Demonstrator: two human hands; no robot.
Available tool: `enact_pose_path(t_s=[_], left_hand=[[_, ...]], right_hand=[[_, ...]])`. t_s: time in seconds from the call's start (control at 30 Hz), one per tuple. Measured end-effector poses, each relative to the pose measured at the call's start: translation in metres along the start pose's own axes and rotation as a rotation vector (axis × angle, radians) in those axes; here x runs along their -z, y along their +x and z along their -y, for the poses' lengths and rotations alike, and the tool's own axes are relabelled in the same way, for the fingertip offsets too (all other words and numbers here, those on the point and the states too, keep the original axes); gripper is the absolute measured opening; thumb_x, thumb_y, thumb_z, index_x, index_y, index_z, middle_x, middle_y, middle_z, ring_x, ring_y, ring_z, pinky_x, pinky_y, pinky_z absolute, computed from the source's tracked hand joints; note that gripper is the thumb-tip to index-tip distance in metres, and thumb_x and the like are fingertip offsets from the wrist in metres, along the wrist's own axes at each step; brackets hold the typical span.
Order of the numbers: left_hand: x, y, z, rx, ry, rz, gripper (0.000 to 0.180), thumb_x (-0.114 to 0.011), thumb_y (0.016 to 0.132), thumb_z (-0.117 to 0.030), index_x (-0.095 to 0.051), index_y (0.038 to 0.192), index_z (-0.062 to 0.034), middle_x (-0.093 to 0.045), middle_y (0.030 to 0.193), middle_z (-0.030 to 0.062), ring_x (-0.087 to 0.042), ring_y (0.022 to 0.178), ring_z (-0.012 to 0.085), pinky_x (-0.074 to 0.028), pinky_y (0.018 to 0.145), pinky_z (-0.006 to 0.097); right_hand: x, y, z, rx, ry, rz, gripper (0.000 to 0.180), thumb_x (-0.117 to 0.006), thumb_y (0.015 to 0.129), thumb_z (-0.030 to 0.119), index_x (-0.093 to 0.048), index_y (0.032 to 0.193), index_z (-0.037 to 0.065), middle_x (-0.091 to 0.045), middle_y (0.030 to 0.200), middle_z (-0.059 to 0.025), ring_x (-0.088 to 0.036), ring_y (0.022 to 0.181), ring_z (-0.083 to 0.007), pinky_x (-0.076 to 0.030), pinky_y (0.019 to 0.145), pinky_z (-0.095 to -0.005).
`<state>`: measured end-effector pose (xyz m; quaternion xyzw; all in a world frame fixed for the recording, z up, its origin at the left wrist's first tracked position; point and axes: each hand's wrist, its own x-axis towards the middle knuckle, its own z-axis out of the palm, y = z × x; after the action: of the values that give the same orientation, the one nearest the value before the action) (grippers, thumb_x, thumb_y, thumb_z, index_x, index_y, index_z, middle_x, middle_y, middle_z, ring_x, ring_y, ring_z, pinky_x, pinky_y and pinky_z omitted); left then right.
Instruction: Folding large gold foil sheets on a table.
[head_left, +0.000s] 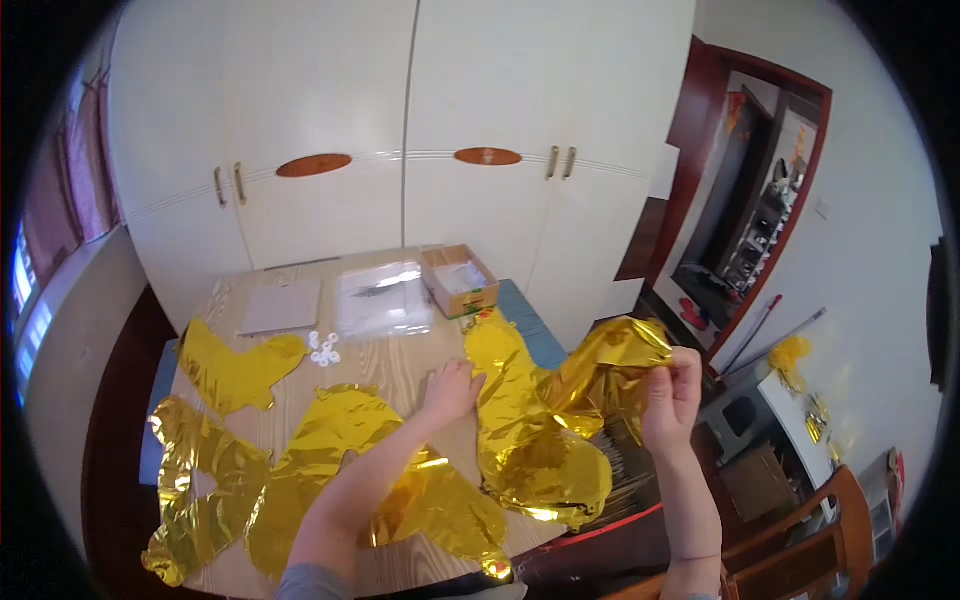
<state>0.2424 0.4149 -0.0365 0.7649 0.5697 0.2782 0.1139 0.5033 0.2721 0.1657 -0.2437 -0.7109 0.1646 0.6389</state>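
A flat, crinkled gold foil balloon lies at the right side of the wooden table, its right part lifted off the surface. My right hand is closed in a pinch on that raised part, out past the table's right edge. At the balloon's left edge, my left hand rests low over the table with curled fingers on the foil. Under and beside my left forearm another gold foil balloon is spread flat. Two more gold foil pieces lie farther left, a toothed one and one with a hole.
Small white rings sit in a cluster near the middle of the wooden table. Behind them are a pale flat sheet, a clear plastic packet and an open cardboard box. A wooden chair stands at the lower right.
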Motion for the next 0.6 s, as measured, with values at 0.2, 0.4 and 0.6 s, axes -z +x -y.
enact_pose_path(t_s=[0.2, 0.4, 0.6], left_hand=[[0.126, -0.082, -0.022, 0.760, -1.298, 0.682, 0.074, -0.023, 0.096, -0.065, -0.042, 0.138, -0.0065, -0.051, 0.134, 0.0134, -0.056, 0.113, 0.0294, -0.047, 0.091, 0.047], [0.173, -0.180, 0.030, 0.542, -1.459, 0.335, 0.068, -0.024, 0.098, -0.059, -0.025, 0.148, -0.0123, -0.047, 0.138, 0.0131, -0.051, 0.121, 0.0256, -0.042, 0.102, 0.040], [0.154, -0.227, 0.084, 0.523, -0.990, 0.092, 0.087, -0.064, 0.090, -0.026, -0.004, 0.152, -0.0158, -0.030, 0.148, 0.0220, -0.043, 0.129, 0.0289, -0.040, 0.103, 0.043]], right_hand=[[-0.087, 0.011, 0.019, 0.339, -0.145, 0.596, 0.033, -0.062, 0.070, -0.007, -0.057, 0.099, 0.007, -0.056, 0.131, -0.0136, -0.057, 0.114, -0.0382, -0.052, 0.088, -0.0401], [-0.188, -0.084, 0.041, 0.848, 0.004, 1.019, 0.022, -0.052, 0.084, 0.019, -0.056, 0.104, 0.011, -0.059, 0.119, -0.0088, -0.056, 0.112, -0.0257, -0.040, 0.101, -0.0459], [-0.218, -0.176, 0.055, 0.788, -0.209, 1.132, 0.024, -0.054, 0.081, 0.021, -0.055, 0.104, 0.012, -0.062, 0.109, -0.0031, -0.061, 0.076, -0.0162, -0.050, 0.073, -0.0330]])
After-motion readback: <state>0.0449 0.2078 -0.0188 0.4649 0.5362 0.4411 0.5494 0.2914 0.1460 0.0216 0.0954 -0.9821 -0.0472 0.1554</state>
